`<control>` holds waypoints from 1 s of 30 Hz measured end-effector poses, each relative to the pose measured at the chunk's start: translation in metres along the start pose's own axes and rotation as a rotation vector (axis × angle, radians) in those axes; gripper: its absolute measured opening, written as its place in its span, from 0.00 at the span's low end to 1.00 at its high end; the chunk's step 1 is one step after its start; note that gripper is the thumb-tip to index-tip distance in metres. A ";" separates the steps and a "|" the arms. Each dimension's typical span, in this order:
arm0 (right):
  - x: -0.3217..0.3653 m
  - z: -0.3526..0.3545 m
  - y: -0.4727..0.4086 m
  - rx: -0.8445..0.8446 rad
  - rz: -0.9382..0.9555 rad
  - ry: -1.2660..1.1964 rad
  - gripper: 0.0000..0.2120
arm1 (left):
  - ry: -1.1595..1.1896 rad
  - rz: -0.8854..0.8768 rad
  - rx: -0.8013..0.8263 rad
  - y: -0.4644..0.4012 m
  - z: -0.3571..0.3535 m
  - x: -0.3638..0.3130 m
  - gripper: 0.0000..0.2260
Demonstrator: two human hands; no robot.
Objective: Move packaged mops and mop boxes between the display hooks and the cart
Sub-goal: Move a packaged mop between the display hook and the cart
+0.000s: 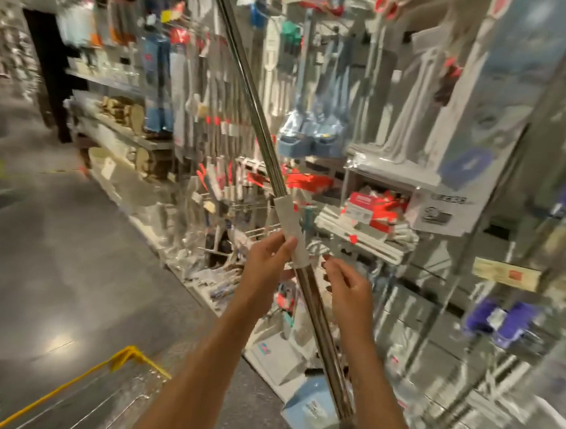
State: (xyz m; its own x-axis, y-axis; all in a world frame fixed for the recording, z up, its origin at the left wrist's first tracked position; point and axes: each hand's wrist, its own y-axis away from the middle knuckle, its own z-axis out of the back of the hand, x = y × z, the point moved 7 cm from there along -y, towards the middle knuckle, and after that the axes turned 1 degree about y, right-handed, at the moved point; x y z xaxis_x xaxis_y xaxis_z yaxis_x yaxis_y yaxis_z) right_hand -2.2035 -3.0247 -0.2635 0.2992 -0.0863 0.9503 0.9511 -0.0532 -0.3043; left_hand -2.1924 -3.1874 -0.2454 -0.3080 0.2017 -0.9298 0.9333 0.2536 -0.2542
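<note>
Crowding the blurred display rack point(316, 122) behind – with the yellow-edged cart point(99, 379) low at left – hung packaged mops, while the mop pole point(258, 117) slanted between both hands, left hand point(267, 264) pinching its grey sleeve, right hand point(347, 287) loosely curled just beside it

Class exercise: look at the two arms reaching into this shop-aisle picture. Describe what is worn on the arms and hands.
Both forearms are bare as far as the frame shows: no sleeves in view. The left hand and the right hand wear no gloves. No watch, bracelet or ring shows, though the picture is blurred. The fingers are uncovered.
</note>
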 end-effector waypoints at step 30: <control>-0.089 0.196 -0.107 -0.133 -0.052 0.083 0.08 | 0.059 0.102 0.461 -0.021 -0.219 0.178 0.12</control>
State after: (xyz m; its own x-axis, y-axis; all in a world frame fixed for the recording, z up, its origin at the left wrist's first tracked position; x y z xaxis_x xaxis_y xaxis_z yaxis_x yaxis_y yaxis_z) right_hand -2.3172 -2.8158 -0.3028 0.2377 -0.1613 0.9578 0.9448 -0.1906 -0.2665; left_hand -2.3077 -2.9500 -0.3477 -0.2084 0.2608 -0.9426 0.9398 -0.2135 -0.2668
